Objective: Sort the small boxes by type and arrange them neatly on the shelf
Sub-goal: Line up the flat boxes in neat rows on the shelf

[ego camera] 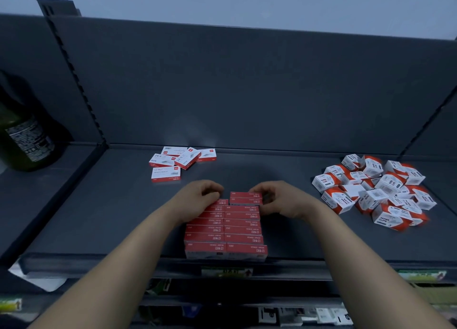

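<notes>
Head view: dark grey shelf (284, 217), sorting half done.
- Red staple boxes (243, 229) sit front-centre in a block of two columns side by side, standing on edge with the long sides touching. The block runs from the shelf's front lip back toward the hands.
- Right hand (272, 200): fingers curled, pinching the right end of the rear box (246, 197) of the right column. That box sits slightly higher than the row in front of it.
- Left hand (201, 197): fingers curled over the back end of the left column and covering most of the last box (221, 202) there. Can't tell whether it grips the box or only rests on it.
- Loose staple boxes (181, 161): five white-and-red ones lying flat and skewed, some overlapping, at the back left, well apart from the block.
- Paper clip boxes (376, 192): a jumbled white-and-orange heap on the right side of the shelf, tipped every way.
- Dark green bottle (23, 136) stands in the next bay to the left, past the upright.
- Price label (226, 272) is on the shelf's front edge below the block, too blurred to read.
</notes>
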Demonstrator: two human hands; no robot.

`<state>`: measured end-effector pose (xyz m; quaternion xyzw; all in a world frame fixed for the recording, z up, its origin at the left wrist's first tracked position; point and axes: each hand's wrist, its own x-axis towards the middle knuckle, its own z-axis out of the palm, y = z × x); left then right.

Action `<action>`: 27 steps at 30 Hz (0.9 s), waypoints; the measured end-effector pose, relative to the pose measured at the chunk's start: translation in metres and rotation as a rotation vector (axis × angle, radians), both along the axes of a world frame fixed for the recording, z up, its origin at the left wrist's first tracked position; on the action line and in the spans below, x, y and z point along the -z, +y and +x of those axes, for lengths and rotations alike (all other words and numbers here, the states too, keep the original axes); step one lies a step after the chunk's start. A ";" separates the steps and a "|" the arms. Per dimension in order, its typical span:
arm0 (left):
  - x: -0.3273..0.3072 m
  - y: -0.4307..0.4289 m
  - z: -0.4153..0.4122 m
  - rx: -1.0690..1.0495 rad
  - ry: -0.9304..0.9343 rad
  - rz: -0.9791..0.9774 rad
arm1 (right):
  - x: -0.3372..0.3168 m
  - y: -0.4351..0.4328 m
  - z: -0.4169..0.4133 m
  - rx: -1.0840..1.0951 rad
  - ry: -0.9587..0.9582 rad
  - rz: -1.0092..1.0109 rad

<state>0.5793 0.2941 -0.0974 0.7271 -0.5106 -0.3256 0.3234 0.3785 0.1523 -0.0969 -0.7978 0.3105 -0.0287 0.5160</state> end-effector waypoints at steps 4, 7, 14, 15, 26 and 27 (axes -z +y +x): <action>0.001 0.002 0.000 -0.031 0.043 -0.001 | 0.001 -0.003 0.002 0.122 -0.014 -0.037; 0.002 0.001 0.001 -0.056 0.087 0.006 | 0.000 -0.006 0.012 0.137 -0.006 -0.093; 0.004 0.003 0.011 -0.142 0.114 -0.015 | -0.008 0.008 0.059 -0.083 0.058 -0.088; 0.004 0.004 0.013 -0.150 0.101 -0.019 | -0.008 0.010 0.063 -0.106 0.055 -0.084; 0.009 0.019 0.016 -0.192 0.086 -0.040 | -0.008 0.018 0.070 -0.110 0.077 -0.149; 0.009 0.020 0.017 -0.187 0.078 -0.030 | -0.008 0.019 0.070 -0.117 0.085 -0.157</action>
